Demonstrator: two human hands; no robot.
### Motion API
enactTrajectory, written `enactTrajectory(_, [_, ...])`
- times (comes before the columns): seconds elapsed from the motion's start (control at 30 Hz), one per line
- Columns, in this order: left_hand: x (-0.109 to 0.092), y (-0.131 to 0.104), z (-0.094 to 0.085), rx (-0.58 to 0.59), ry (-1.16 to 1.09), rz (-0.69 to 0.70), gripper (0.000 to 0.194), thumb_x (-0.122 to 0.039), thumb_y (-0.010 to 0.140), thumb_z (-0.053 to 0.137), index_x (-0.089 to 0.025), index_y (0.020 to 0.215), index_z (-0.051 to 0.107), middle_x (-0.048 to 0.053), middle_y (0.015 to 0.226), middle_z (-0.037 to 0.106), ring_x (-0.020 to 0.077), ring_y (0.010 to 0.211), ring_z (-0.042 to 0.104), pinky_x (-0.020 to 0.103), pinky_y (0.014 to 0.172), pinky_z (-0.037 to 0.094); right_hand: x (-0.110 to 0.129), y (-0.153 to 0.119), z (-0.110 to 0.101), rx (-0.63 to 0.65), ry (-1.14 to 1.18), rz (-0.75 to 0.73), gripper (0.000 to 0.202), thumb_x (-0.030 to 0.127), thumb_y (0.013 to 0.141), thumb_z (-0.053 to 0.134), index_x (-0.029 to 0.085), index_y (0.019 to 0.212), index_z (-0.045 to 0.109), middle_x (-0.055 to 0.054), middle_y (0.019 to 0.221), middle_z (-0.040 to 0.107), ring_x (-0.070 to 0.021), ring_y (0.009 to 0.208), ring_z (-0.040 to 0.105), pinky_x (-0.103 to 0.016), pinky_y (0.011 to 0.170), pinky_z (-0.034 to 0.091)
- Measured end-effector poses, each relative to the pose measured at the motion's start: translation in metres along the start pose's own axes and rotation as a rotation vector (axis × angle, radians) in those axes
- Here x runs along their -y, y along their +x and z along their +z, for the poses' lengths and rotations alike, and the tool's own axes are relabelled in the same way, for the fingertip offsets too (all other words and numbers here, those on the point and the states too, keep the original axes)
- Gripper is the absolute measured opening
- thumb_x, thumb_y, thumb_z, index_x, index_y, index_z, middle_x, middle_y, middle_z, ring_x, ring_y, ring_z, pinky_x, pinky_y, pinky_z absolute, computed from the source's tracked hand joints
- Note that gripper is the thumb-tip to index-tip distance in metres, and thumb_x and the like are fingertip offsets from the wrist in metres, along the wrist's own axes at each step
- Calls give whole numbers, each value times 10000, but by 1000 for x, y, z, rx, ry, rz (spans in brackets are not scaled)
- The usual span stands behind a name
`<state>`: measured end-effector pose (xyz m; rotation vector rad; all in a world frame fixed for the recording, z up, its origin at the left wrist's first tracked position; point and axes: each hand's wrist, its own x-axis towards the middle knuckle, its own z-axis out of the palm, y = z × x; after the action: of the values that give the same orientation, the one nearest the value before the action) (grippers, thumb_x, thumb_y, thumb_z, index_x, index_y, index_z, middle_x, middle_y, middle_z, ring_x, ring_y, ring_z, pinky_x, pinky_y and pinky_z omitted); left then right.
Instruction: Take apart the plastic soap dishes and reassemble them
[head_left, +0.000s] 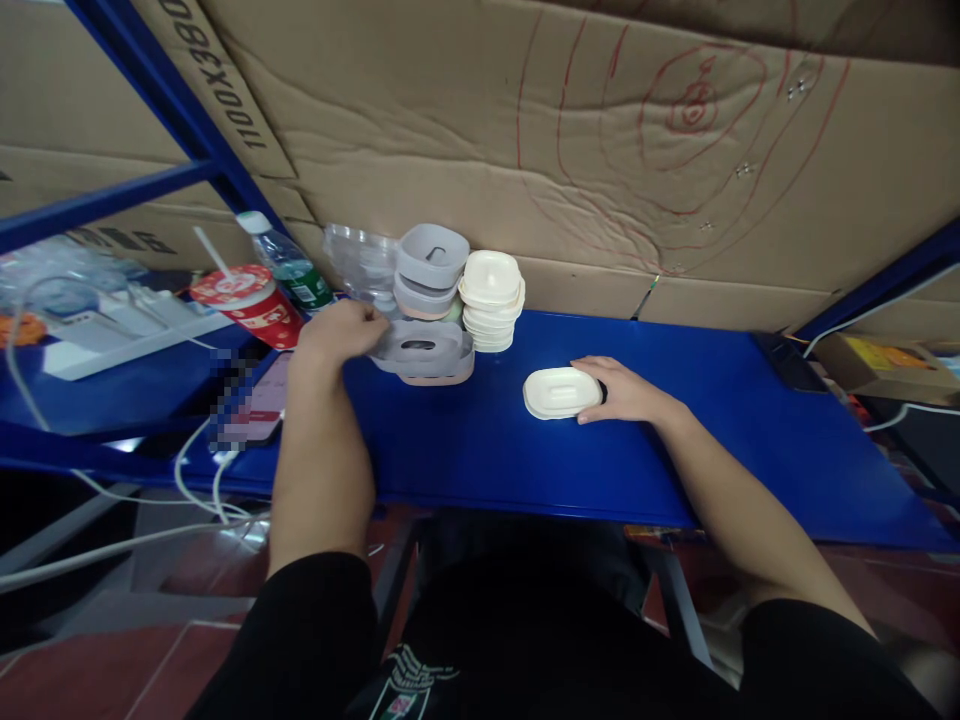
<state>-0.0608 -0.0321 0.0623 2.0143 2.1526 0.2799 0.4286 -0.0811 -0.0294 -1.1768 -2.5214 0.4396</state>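
On the blue table a cream oval lidded box (561, 392) lies flat. My right hand (624, 391) grips its right end, thumb at the near side and fingers at the far side. My left hand (341, 330) reaches to the left end of a grey oval container (431, 345) with a slot in it; the fingers are curled, and what they hold, if anything, is hidden. Behind stand stacked grey containers (433, 258), and to their right a stack of cream lidded boxes (492, 300). Clear plastic containers (361, 262) sit just beyond my left hand.
A red paper cup (251, 303) with a straw and a water bottle (289, 262) stand at the left, by a phone (262, 400) and white cables (214, 470). Cardboard (450, 150) walls the back. A dark phone-like object (789, 362) lies at the right.
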Motion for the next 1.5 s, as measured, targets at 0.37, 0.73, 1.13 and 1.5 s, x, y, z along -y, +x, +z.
enactTrajectory(0.37, [-19, -10, 0, -101, -60, -74, 439, -608, 917, 522, -217, 891, 721, 184, 1055, 780, 433, 1114, 705, 480, 899, 510, -3, 2, 6, -109, -22, 38, 962, 730, 768, 884, 267, 1565, 604, -163, 1531, 672, -441, 1399, 644, -697, 1181, 514])
enactTrajectory(0.73, [-34, -25, -5, -355, -114, -162, 422, -554, 959, 512, -206, 974, 750, 183, 1095, 778, 435, 1135, 691, 486, 909, 522, -3, 4, 11, -266, 42, 18, 887, 737, 802, 853, 261, 1517, 631, -173, 1507, 649, -401, 1409, 639, -658, 1217, 495])
enactTrajectory(1.13, [-122, -65, 69, -474, -264, 917, 346, -438, 1055, 530, -233, 868, 738, 60, 869, 774, 220, 830, 710, 350, 743, 509, -16, -2, 2, -126, 81, 32, 513, 542, 847, 875, 282, 1277, 776, -142, 1428, 737, -374, 1390, 675, -644, 1178, 522])
enactTrajectory(1.5, [-134, -53, 117, 127, -38, 937, 408, -494, 1018, 667, -190, 1270, 770, 118, 1195, 780, 280, 1026, 780, 353, 834, 568, 7, 17, -10, -678, 93, 50, 406, 610, 818, 879, 281, 961, 688, -117, 1325, 652, -366, 1287, 662, -628, 1119, 532])
